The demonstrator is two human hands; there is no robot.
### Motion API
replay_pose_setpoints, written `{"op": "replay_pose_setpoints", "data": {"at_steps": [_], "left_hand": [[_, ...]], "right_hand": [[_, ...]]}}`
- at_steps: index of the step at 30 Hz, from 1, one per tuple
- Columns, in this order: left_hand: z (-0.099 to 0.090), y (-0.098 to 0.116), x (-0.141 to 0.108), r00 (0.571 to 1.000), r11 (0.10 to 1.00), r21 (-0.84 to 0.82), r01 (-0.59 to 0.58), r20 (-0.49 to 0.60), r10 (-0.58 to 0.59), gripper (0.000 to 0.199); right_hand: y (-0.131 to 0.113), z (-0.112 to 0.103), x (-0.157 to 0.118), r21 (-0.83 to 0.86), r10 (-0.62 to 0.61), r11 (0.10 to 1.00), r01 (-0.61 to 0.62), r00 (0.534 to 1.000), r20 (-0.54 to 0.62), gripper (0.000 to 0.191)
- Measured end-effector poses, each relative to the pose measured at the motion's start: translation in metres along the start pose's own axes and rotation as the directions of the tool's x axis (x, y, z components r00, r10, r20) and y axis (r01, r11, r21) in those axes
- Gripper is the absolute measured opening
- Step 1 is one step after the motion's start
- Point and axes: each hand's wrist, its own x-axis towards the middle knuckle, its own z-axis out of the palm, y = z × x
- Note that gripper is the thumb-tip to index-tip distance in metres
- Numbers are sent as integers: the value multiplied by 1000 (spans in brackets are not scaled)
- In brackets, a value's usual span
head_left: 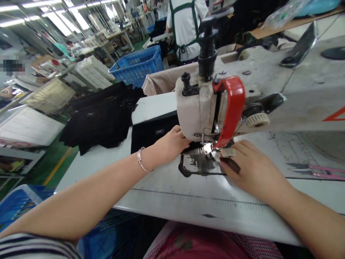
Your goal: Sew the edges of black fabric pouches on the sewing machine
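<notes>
A black fabric piece (145,133) with a small label lies on the sewing machine's bed and runs in toward the needle. My left hand (171,144) is closed on its near edge, fingertips beside the presser foot (208,148). On the other side of the foot, my right hand (249,163) has its fingers bent together behind the red guard (234,104). A brown strip (230,164) sits against its thumb side; what the fingertips hold is hidden. The sewing machine head (191,111) stands between my hands, with a lit metal plate (198,163) below.
A pile of black fabric pieces (104,117) sits at the table's left. Pink-handled snips (320,171) lie at right. Beyond are a blue basket (138,64) and a person in a green-strapped apron (185,30). A printed ruler (188,196) runs along the near table edge.
</notes>
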Motion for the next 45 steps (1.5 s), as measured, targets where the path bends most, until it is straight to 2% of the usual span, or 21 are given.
{"op": "replay_pose_setpoints", "data": {"at_steps": [3,5,7,9,12,15,20,23,25,27,28,31,33,35,36,37,39,40,42,43,45], "left_hand": [[-11,28,-15,988,985,164,60,130,-82,37],[-11,47,-21,982,970,211,125,111,-150,49],[-5,60,-26,990,978,172,118,59,-130,46],[4,68,-30,998,993,95,65,18,-67,39],[14,69,-36,999,999,2,48,-12,-48,40],[16,62,-36,1000,999,-43,22,-3,-22,39],[14,37,-24,999,995,-95,26,-20,-28,36],[1,39,-24,998,988,-140,63,38,-58,35],[-11,62,-33,988,984,-149,102,134,-82,58],[-22,97,-50,971,980,-149,128,222,-93,108],[-24,117,-61,962,983,-149,107,266,-65,116],[-21,160,-95,970,991,-101,90,236,-64,80],[-15,172,-112,987,972,-198,130,119,-108,61],[-12,174,-124,970,900,-380,213,-26,-240,47],[-11,173,-127,936,847,-460,266,-88,-341,42],[-12,173,-129,883,795,-516,318,-144,-447,39],[-15,174,-130,756,722,-552,418,-230,-613,34],[-16,174,-130,706,711,-544,446,-275,-653,32],[-20,175,-128,647,729,-505,461,-371,-666,29],[-22,175,-126,634,747,-483,456,-413,-654,27],[-26,172,-124,609,774,-442,452,-481,-630,25]], "right_hand": [[1,2,2,-21,22,1000,-24,996,-83,11],[1,4,3,-64,28,997,-35,994,-104,10],[0,6,1,-52,-48,998,42,994,-102,11],[-1,8,-4,9,-204,979,205,975,-91,19],[-7,12,-12,87,-349,932,352,936,-51,30],[-12,16,-15,98,-324,941,324,946,-18,29],[-13,21,-10,36,-284,958,284,959,-7,31],[-15,20,-10,65,-248,967,248,969,-3,32],[-21,16,-15,116,-179,977,179,984,-12,29],[-32,11,-24,167,-93,981,96,995,-23,25],[-39,8,-31,191,-63,979,66,998,-25,23],[-61,2,-51,265,22,964,-17,1000,-18,26],[-76,0,-63,348,121,931,-113,993,0,28],[-89,-1,-69,479,252,845,-238,967,36,29],[-94,-1,-70,570,321,765,-301,945,68,31],[-99,-1,-68,664,387,654,-363,914,118,36],[-106,2,-59,804,468,371,-465,841,270,49],[-106,4,-51,838,480,225,-497,805,349,56],[-103,8,-32,852,481,17,-523,751,452,64],[-99,11,-21,854,487,-51,-518,733,474,64],[-90,14,0,848,469,-106,-519,726,503,54]]}}
